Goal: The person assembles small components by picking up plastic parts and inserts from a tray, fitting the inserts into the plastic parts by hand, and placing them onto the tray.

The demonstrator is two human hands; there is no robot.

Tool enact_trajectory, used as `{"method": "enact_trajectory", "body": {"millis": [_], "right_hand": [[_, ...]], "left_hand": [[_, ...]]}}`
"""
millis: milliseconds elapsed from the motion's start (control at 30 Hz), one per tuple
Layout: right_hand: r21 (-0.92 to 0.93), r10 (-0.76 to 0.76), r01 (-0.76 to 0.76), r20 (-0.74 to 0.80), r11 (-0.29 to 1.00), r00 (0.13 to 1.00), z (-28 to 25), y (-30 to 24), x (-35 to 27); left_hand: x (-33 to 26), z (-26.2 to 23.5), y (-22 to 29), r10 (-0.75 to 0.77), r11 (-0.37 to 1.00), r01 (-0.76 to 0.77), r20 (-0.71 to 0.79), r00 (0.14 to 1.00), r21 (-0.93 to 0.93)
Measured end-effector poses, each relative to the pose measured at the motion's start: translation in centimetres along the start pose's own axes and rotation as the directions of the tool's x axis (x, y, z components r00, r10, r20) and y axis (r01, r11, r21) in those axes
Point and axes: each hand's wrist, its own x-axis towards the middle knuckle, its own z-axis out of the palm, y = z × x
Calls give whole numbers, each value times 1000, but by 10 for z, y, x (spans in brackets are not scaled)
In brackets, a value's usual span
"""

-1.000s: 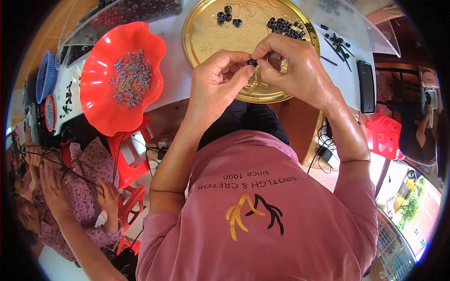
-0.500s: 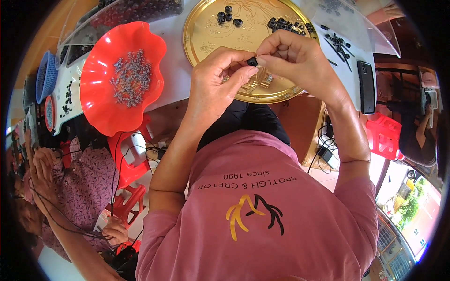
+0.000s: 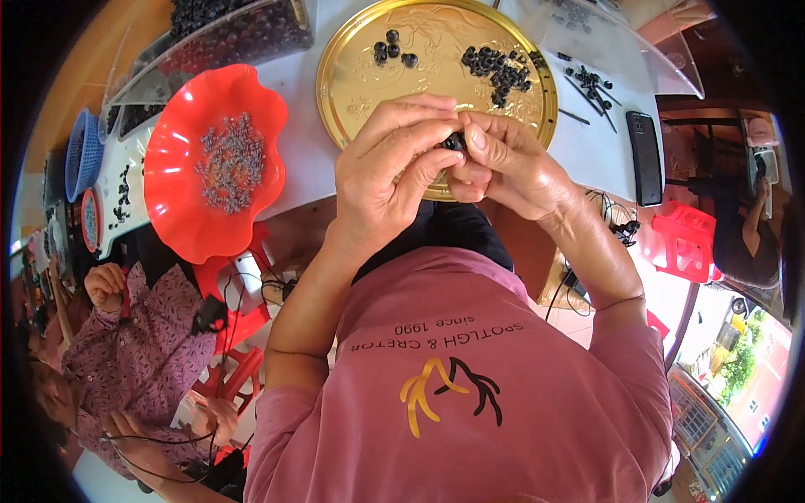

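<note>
The left hand [image 3: 377, 172] pinches a small glossy black piece [image 3: 454, 142] over the round golden tray [image 3: 398, 88] at six o'clock; the right hand's [image 3: 521, 172] grip I can't tell.

Red plastic stools [image 3: 686, 221] stand near a white table [image 3: 599, 163]; sunlit greenery [image 3: 740, 365] shows lower right, perhaps through a doorway [image 3: 759, 390].

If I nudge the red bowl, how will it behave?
The red bowl is probably light and slightly flexible: it looks like thin scalloped plastic. Its gloss could make it slippery. The metallic pieces inside may slide if tilted.
</note>
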Motion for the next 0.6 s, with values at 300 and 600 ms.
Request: {"method": "enact_trajectory", "body": {"millis": [300, 600], "right_hand": [[-59, 59, -59, -12, 997, 998, -4, 0, 2], [-972, -628, 35, -121, 231, 769, 2, -121, -15]], "left_hand": [[4, -4, 3, 35, 995, -42, 73, 997, 94], [-13, -12, -3, -196, 975, 197, -16, 980, 102]]}}
